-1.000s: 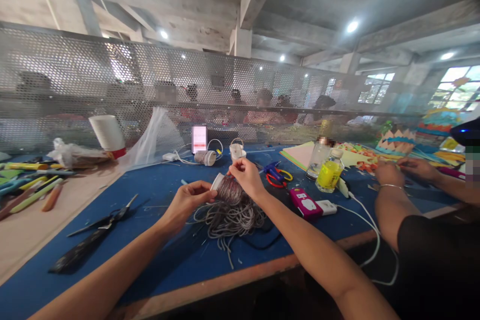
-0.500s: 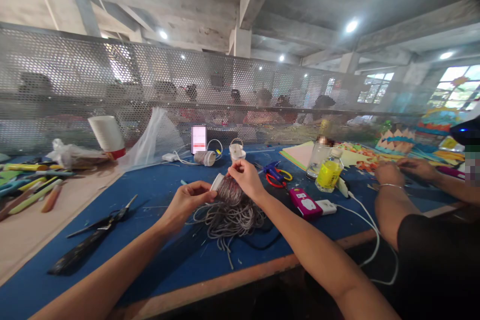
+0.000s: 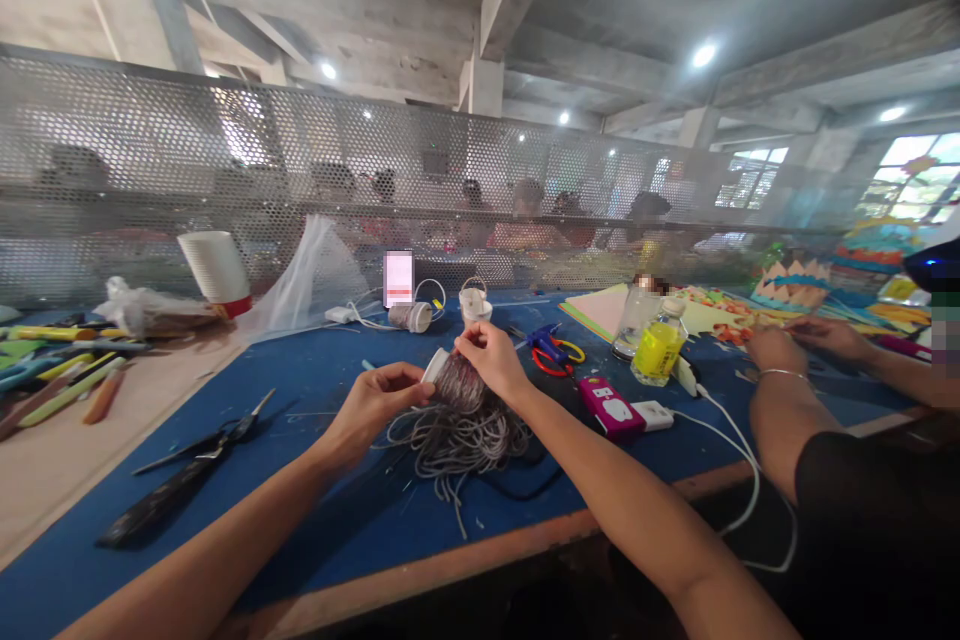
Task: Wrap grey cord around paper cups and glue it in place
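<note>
A small paper cup (image 3: 460,384) wound with grey-brown cord is tilted on its side above the blue table, its white rim facing left. My left hand (image 3: 386,390) is closed on that rim with thumb and fingertips. At the cup's upper right side, the fingers of my right hand (image 3: 485,352) are pinched together against the wound cord; they hide what lies between them. Below the cup spreads a loose heap of grey cord (image 3: 472,445), with some ends trailing toward the table's front edge.
Black scissors (image 3: 199,465) lie at the left. Behind my hands are another wrapped cup (image 3: 410,317), a small white bucket (image 3: 474,304) and a lit phone (image 3: 399,278). A glue gun (image 3: 551,345), pink power bank (image 3: 607,407) and yellow-labelled bottle (image 3: 658,350) sit rightward, near another person's arm (image 3: 780,420).
Very little differs. My right hand has shifted slightly down against the cup, while my left hand keeps its hold on the rim.
</note>
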`<state>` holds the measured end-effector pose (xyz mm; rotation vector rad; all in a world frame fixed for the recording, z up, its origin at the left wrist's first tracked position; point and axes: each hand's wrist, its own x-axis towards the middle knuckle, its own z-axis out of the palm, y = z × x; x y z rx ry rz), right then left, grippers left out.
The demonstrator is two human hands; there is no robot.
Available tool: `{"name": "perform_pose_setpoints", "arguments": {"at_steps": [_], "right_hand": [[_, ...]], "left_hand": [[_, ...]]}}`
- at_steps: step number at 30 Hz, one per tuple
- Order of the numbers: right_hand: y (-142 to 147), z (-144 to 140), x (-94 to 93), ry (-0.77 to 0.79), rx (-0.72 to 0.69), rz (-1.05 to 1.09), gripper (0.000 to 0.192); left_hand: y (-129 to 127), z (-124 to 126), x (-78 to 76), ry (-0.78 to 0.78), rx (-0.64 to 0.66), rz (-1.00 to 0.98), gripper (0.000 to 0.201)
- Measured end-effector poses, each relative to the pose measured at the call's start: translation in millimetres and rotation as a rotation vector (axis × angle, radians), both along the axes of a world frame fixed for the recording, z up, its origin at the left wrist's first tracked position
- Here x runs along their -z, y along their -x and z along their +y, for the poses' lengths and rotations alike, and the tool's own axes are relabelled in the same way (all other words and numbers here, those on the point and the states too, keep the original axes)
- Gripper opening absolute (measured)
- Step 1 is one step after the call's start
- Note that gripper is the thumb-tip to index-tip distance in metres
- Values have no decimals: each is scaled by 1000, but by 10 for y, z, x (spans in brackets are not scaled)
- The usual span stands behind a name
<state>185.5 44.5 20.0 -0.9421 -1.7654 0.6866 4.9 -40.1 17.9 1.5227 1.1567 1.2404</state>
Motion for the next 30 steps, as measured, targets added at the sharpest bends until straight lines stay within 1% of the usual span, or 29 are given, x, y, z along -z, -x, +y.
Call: {"name": "perform_pose_setpoints", "arguments": {"at_steps": [5,10,18,30], "right_hand": [[0,22,25,-16,32,-44,13],[3,40,39,-1,47,-76,13],[9,79,94,2,45,-84,13],[18,90,103,32,17,-68,13]], "left_hand": [[7,4,11,15,-12,16,23],[23,18,27,9,3,10,18],[15,8,26,20,20,-4,15],[12,4,8,27,11,1,15]]}}
